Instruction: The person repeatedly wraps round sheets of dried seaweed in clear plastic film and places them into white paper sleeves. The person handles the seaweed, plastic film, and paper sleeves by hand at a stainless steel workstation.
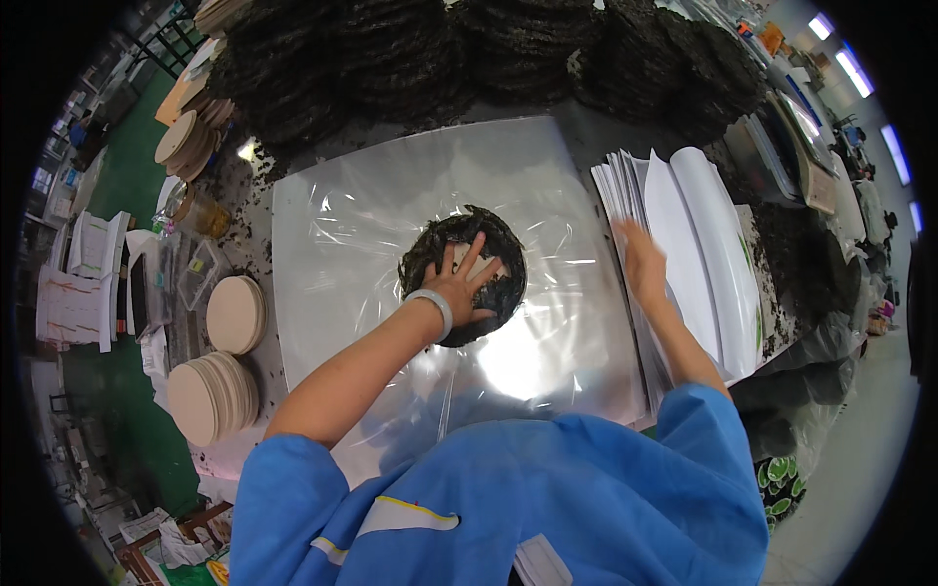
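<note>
My left hand [459,287], a pale bangle at its wrist, lies with fingers spread on a round, dark cake that looks like dried seaweed [506,300]. Between the fingers shows part of a pale disc [476,262], mostly covered by the hand. The cake rests near the middle of a large clear plastic film sheet [344,293], which is wrinkled and glossy. At the right, my right hand [645,264] is blurred over the left side of a pile of large white paper sheets [678,242]. Whether its fingers hold a sheet cannot be made out.
Tall stacks of dark round cakes [403,58] line the table's back. Pale round discs [233,315] stand piled at left, with another pile [209,399] nearer me. A lidded jar [201,212] stands behind them. Dark crumbs litter the table. Clear plastic bags [813,366] lie at right.
</note>
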A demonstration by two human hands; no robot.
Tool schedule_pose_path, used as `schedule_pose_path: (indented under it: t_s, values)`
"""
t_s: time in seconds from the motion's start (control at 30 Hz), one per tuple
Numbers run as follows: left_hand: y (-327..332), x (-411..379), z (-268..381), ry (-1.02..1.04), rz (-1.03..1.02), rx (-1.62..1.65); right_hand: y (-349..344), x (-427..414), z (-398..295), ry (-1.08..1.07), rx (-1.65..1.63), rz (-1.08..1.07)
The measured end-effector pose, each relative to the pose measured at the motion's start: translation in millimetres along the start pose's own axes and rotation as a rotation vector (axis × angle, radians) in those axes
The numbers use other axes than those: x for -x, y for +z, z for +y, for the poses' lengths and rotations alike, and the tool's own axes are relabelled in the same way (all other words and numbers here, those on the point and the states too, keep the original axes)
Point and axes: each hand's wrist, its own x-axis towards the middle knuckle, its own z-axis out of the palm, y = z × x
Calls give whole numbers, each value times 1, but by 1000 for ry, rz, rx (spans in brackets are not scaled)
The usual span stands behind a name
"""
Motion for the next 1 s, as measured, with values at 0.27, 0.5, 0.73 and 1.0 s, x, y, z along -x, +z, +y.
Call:
schedule_pose_path:
  t_s: [0.27,0.5,0.73,1.0]
  values:
    - [-3,9,-26,201,211,425,129,-35,-65,-507,875,138]
    - [56,156,20,656,379,1230,140,-46,-81,-253,780,89]
    - [55,108,18,36,1417,572,145,-16,-84,-292,733,300]
    - [49,30,25,119,869,134,72,-21,-105,243,-184,867]
